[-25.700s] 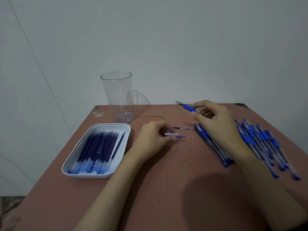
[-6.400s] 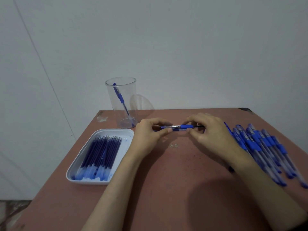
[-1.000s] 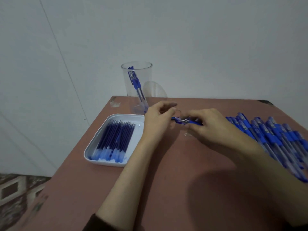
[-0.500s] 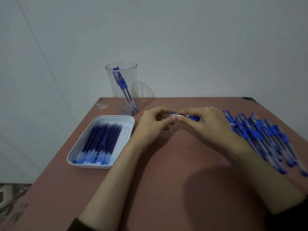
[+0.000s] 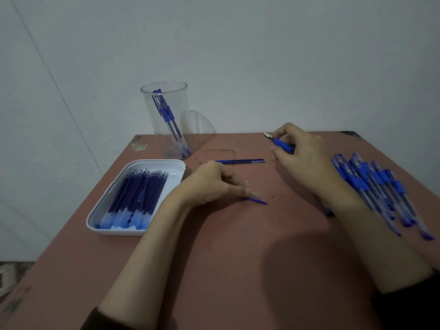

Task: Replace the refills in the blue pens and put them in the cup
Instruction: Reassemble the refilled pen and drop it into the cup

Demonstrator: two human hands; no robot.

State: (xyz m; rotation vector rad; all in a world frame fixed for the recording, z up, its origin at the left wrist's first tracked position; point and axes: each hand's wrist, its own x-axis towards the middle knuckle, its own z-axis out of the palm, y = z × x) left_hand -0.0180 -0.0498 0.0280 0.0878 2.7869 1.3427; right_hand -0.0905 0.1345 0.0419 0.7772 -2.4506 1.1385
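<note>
One cup [image 5: 166, 120], one tray [image 5: 102, 206], two hands, two loose refills [image 5: 240, 161] on table [image 5: 214, 270].

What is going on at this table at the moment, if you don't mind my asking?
A person is refilling blue pens. The right hand holds a pen front, apparently unscrewed. The left hand rests on the table with a thin blue piece at its fingertips. Two refills lie between the hands. A few pens stand in the clear cup; more pens wait on the right, spare refills in the white tray.
</note>
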